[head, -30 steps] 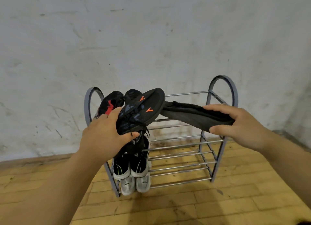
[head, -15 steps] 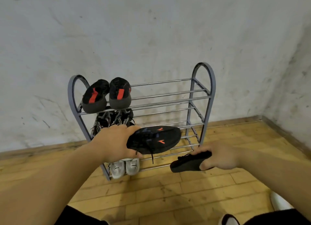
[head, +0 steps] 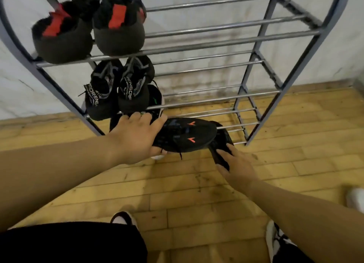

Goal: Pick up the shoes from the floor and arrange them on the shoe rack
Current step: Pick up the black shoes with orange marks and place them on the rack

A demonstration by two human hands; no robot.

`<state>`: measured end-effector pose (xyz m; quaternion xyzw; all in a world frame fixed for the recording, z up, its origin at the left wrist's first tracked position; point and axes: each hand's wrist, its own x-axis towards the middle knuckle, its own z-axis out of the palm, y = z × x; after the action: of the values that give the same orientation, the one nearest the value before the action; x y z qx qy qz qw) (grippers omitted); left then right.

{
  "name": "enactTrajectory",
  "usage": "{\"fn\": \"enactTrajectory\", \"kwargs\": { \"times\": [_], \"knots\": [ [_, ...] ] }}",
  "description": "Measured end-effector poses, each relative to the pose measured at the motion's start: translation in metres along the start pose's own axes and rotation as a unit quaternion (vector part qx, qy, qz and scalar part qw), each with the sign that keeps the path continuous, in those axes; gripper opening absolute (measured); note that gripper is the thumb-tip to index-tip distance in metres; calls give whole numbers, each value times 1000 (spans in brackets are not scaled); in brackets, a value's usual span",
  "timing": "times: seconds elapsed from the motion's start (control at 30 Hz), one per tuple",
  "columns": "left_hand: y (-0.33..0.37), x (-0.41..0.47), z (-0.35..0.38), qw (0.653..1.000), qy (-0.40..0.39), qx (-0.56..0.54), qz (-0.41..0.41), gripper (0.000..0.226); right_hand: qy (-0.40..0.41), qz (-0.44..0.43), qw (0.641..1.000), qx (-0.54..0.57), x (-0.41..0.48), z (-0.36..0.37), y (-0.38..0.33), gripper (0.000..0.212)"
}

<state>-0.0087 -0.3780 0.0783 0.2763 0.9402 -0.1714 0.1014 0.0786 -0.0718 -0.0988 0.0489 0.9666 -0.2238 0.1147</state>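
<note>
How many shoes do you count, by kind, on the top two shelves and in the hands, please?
Black shoes with red patches, top shelf: 2
Black shoes with white lettering, second shelf: 2
Black shoes held: 2, the shoe with orange marks in the left hand, the plain black shoe in the right hand
Total: 6
</note>
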Motion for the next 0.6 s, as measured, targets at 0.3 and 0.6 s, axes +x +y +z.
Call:
{"fn": "enactTrajectory", "kwargs": {
  "times": [0.3,0.6],
  "knots": [
    [24,45,47,998,57,-40,0,103,-3,42,998,35,134,72,28,53],
    [21,57,73,995,26,-94,-30,104,80,-14,996,41,121,74,25,58]
  ]
}}
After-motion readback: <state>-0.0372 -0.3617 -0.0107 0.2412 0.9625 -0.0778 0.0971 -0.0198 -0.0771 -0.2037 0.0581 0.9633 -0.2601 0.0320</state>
